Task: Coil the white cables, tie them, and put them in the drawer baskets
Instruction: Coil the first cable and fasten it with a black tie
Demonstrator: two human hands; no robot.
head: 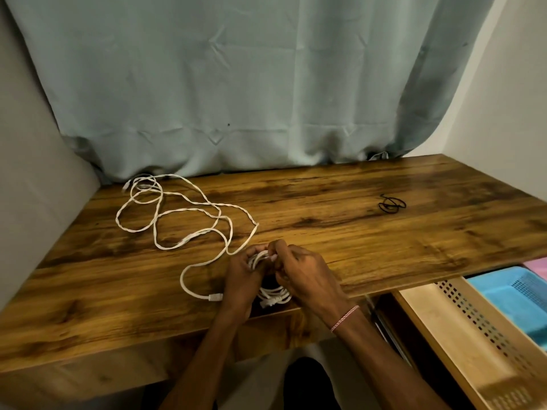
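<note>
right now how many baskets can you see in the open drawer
3: a tan perforated basket nearest the person, a blue basket to its right, and a pink basket cut off at the frame's right edge. More may lie out of view.

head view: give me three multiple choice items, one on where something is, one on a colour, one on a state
1. Where do the ties lie?
A) on the desk, far right side
B) hanging off the desk's front edge
C) on the floor

2. What colour is the basket beside the beige basket?
A) red
B) blue
C) green

3. What are the hands doing?
A) left hand and right hand both grip the coil
B) both lie flat on the desk
C) one holds the ties

Answers:
1 A, the ties sit on bare wood at the right.
2 B, the blue basket sits right next to the beige one.
3 A, fingers of both hands curl round the coil.
</note>
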